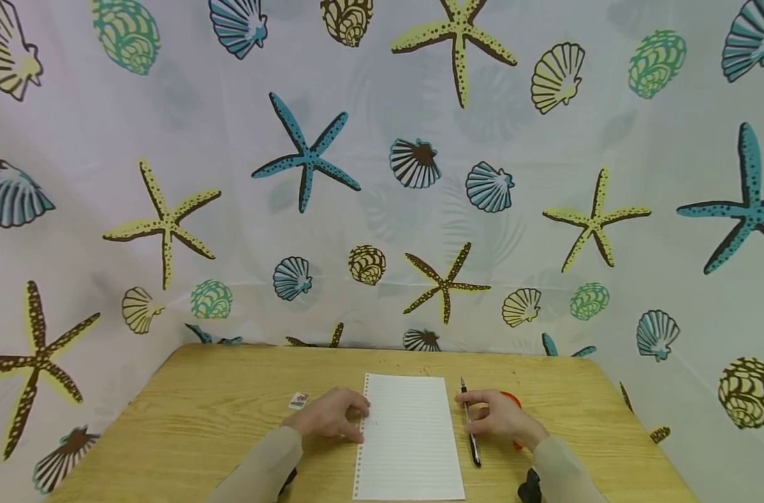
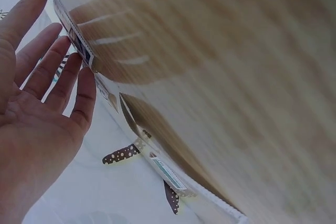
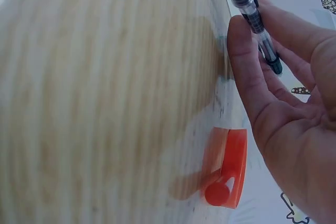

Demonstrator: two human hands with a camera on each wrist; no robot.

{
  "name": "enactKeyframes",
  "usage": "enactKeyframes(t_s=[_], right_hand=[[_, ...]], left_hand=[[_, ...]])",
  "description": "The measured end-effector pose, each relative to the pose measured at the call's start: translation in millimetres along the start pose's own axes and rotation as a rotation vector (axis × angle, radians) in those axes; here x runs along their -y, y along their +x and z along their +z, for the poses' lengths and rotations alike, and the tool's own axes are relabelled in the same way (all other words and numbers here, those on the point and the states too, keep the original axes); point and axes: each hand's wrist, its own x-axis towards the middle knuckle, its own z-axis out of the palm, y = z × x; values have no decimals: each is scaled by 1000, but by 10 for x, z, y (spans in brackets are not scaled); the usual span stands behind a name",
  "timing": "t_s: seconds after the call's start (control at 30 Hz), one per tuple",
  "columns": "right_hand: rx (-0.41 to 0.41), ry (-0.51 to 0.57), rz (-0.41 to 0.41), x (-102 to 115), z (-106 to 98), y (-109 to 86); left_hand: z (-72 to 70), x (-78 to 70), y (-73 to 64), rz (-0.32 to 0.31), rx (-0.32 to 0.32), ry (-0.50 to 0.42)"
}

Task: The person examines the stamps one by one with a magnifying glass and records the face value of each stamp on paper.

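A sheet of lined loose-leaf paper (image 1: 410,440) with a row of holes down its left side lies on the wooden table. My left hand (image 1: 332,414) rests at that holed edge, its fingers loosely bent in the left wrist view. To the right of the sheet, my right hand (image 1: 500,419) pinches a slim pen (image 1: 473,447) between thumb and fingers. The pen's clear barrel (image 3: 266,45) and dark ends show in the right wrist view; its pointed tip faces the back of the table. A red plastic object (image 3: 233,169) sits beside the right hand, partly hidden by it in the head view.
A small white-bordered picture piece (image 1: 298,400), like a stamp, lies behind the left hand. The table (image 1: 218,419) ends at a hanging cloth (image 1: 357,223) printed with shells and starfish, which closes off the back and sides.
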Motion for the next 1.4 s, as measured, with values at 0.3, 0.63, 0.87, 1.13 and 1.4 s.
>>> enactKeyframes(t_s=[0.3,0.63,0.87,1.13,1.4], right_hand=[[-47,-59,-12,-35,-6,23],[-52,-99,18,-36,-28,17],[-39,-160,37,-56,-56,12],[3,-198,15,-78,-93,5],[-1,-229,15,-84,-100,-5]], left_hand=[[-27,-56,-4,-37,-16,18],[-20,-73,-5,-18,-11,20],[1,-48,14,-15,-8,24],[20,-38,3,-32,-5,8],[15,-21,-33,-34,-12,8]])
